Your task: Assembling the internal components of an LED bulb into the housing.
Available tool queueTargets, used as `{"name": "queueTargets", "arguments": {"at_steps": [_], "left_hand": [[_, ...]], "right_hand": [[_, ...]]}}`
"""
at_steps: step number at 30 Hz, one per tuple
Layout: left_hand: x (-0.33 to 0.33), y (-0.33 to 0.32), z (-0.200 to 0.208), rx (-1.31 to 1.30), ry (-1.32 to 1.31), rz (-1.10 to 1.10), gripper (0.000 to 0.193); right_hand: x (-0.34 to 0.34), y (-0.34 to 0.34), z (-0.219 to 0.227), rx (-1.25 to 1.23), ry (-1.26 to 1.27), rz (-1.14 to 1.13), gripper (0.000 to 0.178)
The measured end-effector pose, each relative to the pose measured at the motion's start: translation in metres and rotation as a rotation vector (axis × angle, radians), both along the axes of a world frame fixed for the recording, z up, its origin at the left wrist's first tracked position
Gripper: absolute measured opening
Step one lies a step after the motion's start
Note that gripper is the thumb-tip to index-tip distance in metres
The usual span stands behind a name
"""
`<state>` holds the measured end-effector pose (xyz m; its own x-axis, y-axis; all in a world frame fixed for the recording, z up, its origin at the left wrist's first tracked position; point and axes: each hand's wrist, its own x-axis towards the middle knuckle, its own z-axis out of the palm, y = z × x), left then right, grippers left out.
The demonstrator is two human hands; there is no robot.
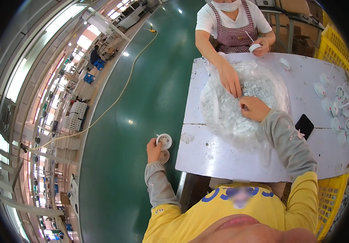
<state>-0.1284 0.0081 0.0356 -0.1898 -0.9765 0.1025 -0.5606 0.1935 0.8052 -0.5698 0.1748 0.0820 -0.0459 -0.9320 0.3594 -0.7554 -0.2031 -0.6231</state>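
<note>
Off the table's left edge, my left hand (153, 151) is closed on a round white plastic housing (164, 140), a shallow cup with a raised rim. A second round piece (163, 156), greyer and translucent-looking, hangs just below it by the same hand. My right hand (255, 108) reaches over a wide clear plastic bag (219, 121) spread open on the table. Its fingers are curled together at the heap of small silvery parts (257, 91) inside; what they pinch is hidden. A co-worker's hand (230, 80) dips into the same bag, close to my fingertips.
Across the white table (198, 156) stands a co-worker in a checked apron (237, 30), holding a white round part (255, 47). A black phone (304, 126) lies right of my forearm. Several white round parts (336, 105) cover the right side. Yellow crates (336, 50) flank the table.
</note>
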Motion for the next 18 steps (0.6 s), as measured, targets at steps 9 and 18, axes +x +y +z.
{"name": "queueTargets", "arguments": {"at_steps": [9, 18], "left_hand": [[-0.126, 0.031, 0.081, -0.243, 0.601, -0.148, 0.015], [-0.274, 0.099, 0.085, 0.138, 0.864, -0.635, 0.023]], "right_hand": [[0.007, 0.029, 0.011, -0.03, -0.865, -0.091, 0.006], [0.015, 0.074, 0.017, -0.142, -1.042, -0.197, 0.006]]}}
